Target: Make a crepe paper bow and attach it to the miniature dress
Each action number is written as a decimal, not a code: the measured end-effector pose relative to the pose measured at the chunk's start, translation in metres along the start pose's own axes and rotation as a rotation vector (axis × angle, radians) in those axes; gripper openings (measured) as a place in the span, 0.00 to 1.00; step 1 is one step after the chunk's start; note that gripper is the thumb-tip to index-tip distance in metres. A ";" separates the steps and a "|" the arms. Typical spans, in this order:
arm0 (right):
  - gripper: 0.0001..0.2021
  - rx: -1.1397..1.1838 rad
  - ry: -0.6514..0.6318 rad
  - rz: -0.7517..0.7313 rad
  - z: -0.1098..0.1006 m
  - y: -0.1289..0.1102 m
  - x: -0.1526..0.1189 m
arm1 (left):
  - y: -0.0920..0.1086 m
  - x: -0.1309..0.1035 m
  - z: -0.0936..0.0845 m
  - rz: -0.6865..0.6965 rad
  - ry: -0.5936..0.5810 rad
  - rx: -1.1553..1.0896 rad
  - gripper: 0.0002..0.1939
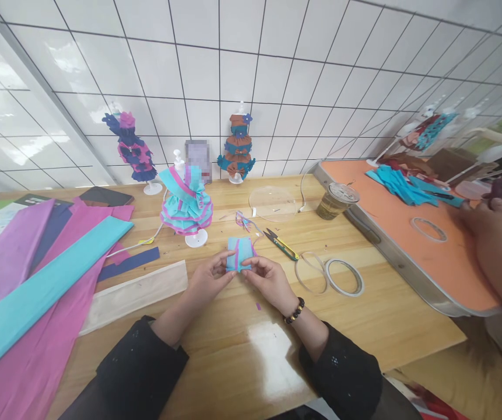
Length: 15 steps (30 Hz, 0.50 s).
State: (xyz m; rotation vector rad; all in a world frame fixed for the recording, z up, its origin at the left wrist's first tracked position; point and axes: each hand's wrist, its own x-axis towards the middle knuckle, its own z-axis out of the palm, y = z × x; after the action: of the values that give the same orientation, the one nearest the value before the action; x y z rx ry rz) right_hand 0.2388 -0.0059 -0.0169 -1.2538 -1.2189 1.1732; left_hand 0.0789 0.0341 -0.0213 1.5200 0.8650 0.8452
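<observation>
Between my hands is a small turquoise crepe paper piece [243,252] with purple stripes, just above or on the wooden table. My left hand [211,273] pinches its left edge between thumb and fingers. At the lower right edge, my right hand [271,279] grips it the same way. Thread snips [282,245] with yellow-green handles lie to the right of the piece. Beyond it rest some purple and blue paper scraps [243,220]. A mini dress form in a turquoise ruffled dress [186,201] with pink-purple trim stands behind my left hand.
Crepe paper sheets [53,280] cover the left side. Two tape rolls [345,277] and a lidded cup [336,201] stand to the right. Two more dressed forms [237,146] line the wall. Another person's hand [490,219] is over the orange table [391,233].
</observation>
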 end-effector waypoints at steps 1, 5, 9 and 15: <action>0.10 -0.018 0.003 -0.008 0.000 0.000 0.000 | -0.001 0.000 0.000 0.000 0.014 0.021 0.22; 0.09 -0.180 0.045 -0.101 -0.003 0.001 0.000 | -0.005 0.000 -0.003 0.004 0.063 0.151 0.17; 0.08 -0.365 0.043 -0.266 -0.007 -0.001 -0.001 | -0.004 0.000 -0.004 0.019 0.086 0.240 0.15; 0.10 -0.443 0.022 -0.348 -0.009 -0.003 -0.001 | -0.001 0.001 -0.004 0.024 0.097 0.256 0.15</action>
State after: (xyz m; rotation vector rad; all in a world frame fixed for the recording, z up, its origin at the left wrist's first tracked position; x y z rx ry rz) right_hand 0.2481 -0.0071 -0.0131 -1.2953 -1.6617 0.6531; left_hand 0.0759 0.0367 -0.0220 1.7247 1.0601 0.8554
